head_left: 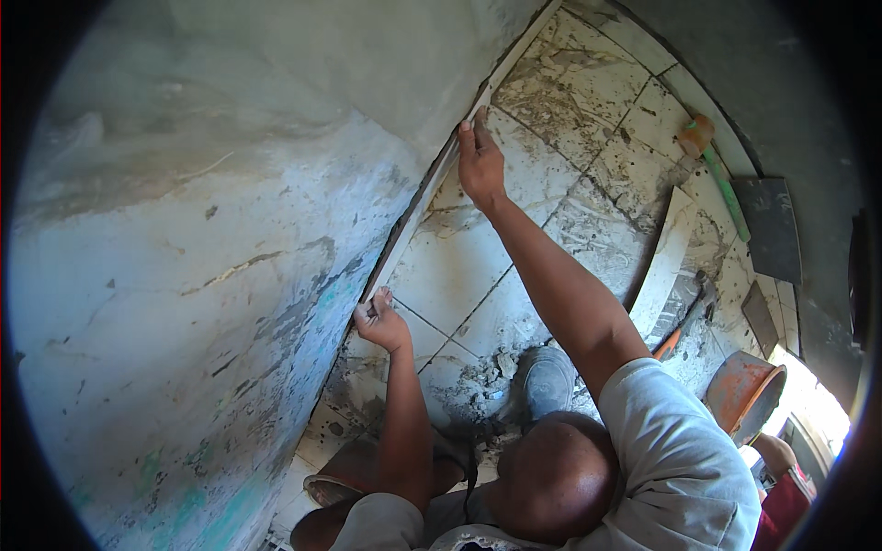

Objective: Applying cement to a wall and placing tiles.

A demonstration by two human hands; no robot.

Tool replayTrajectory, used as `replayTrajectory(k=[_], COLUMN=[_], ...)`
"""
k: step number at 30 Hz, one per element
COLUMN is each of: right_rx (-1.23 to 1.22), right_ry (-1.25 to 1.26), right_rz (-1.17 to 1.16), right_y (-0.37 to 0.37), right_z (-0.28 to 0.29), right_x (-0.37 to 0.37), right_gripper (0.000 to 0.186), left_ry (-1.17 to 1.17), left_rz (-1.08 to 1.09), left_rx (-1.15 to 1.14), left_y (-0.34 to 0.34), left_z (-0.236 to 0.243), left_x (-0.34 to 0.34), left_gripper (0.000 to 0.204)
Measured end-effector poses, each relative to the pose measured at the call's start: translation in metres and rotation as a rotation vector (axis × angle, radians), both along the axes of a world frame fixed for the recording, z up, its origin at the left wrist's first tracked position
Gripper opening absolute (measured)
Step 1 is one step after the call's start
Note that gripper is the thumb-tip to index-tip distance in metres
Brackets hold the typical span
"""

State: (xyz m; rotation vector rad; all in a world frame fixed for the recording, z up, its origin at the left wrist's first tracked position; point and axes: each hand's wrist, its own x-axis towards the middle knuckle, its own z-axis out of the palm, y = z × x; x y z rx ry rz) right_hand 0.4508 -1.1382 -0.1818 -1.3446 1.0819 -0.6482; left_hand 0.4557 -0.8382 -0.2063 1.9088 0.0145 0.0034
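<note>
A long, narrow tile strip (411, 225) with a pale face stands on edge along the foot of the wall (211, 239). My left hand (384, 326) holds its nearer end, fingers curled around the edge. Farther along, my right hand (482, 170) grips the strip near its far end, thumb and fingers at its upper edge. Another pale strip (524, 46) continues along the wall past my right hand. White floor tiles (450, 266), smeared with mortar and dirt, lie beside the strip.
At right lie a mallet (696, 136) with a green handle, a loose pale tile strip (665, 257), dark tile pieces (770, 228) and an orange-handled tool (669, 343). An orange-brown bucket (726, 390) stands nearby. Mortar rubble (491, 376) surrounds my shoe (548, 384). Another person's red clothing (781, 510) shows lower right.
</note>
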Motion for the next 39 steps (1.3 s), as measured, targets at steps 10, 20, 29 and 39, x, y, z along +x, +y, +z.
replayTrajectory(k=[10,20,29,39], right_rx=[-0.067,-0.003,-0.041,0.034], right_ry=[-0.065,-0.031,-0.032,-0.098], right_rz=[0.203,0.23,0.217,0.232], right_y=[0.093,0.098,0.102,0.1], right_z=[-0.001,0.005,0.009,0.016], right_x=[-0.014,-0.015,-0.012,-0.016], right_gripper=[0.084,0.083,0.082,0.079], left_ry=[0.237,0.333,0.335,0.345], left_rz=[0.099,0.192,0.24,0.182], left_rx=[-0.276,-0.33,-0.298,-0.28], left_y=[0.006,-0.016,-0.021,-0.01], left_z=[0.01,0.027,0.031,0.02], left_x=[0.001,-0.009,-0.015,-0.007], left_gripper=[0.024,0.045,0.045,0.057])
